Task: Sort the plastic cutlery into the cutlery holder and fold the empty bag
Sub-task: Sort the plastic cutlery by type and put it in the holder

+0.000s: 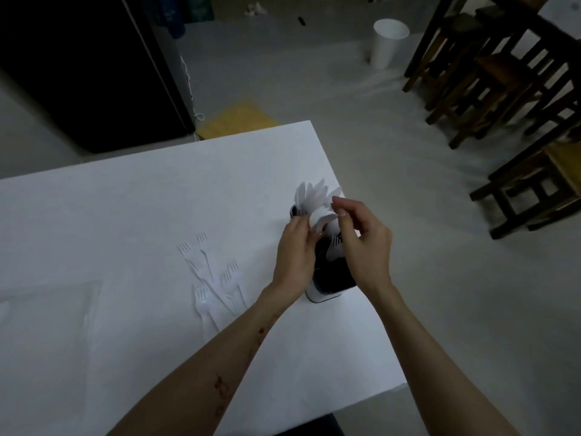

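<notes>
Head view: both hands, left (294, 247) and right (361, 237), pinch spoons (323, 217) over the holder (330, 278); loose forks (213, 278) lie lower-left, nearer the left hand.

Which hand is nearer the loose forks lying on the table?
Left. The left hand is at the cutlery holder, on the side facing the forks. The right hand is over the holder's far side.

- Your two forearms enter from the bottom of the frame, both bare, with no sleeves showing.
- Your left hand (294, 251) and right hand (364, 243) are bare.
- Small reddish-brown marks dot your left forearm, lower centre of the frame.
</notes>
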A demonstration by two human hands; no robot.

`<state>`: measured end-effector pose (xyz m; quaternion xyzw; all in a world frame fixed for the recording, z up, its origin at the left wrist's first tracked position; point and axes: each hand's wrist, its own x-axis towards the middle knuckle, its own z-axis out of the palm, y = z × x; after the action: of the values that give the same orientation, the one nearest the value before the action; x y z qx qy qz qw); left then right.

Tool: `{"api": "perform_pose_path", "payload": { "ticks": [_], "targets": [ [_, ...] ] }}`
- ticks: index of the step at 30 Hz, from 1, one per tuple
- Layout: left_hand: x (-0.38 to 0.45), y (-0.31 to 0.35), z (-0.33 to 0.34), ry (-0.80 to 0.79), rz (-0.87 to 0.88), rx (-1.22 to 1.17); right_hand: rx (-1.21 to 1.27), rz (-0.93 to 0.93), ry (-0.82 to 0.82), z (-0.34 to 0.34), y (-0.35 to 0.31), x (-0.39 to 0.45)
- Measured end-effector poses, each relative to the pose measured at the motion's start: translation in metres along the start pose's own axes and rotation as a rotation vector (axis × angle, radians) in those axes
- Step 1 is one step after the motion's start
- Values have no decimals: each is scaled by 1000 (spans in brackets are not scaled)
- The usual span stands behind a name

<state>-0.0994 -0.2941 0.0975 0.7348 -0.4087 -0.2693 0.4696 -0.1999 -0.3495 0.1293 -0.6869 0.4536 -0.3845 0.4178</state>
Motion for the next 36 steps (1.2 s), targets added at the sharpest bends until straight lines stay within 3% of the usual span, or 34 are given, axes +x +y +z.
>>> {"api": "perform_pose_path", "payload": {
  "ticks": [6, 12, 15, 18, 21, 24, 26, 29, 36],
  "targets": [
    [-6, -11, 6, 30, 16, 143, -167, -155, -17, 3, 15, 0],
    [-19, -10, -15, -8, -12, -84, -279, -325, 14, 13, 20, -7],
    [-41, -32, -36, 130, 13, -61, -246, -438, 54, 30, 8, -15],
    [-70, -74, -66, 293, -100, 1, -204, -464, -77, 63, 0, -38],
    [-100, -116, -98, 397, -269, 93, -265, -392, -331, 104, 10, -80],
    [-123, -144, -123, 438, -434, 112, -505, -129, -726, 147, 30, -124],
    [-134, -156, -136, 434, -525, 99, -670, 2, -867, 170, 38, -148],
    [-144, -167, -151, 360, -611, 76, -793, 34, -837, 191, 37, -174],
    [-139, -169, -166, 143, -681, -73, -750, 116, -662, 199, 30, -182]
  ]
}}
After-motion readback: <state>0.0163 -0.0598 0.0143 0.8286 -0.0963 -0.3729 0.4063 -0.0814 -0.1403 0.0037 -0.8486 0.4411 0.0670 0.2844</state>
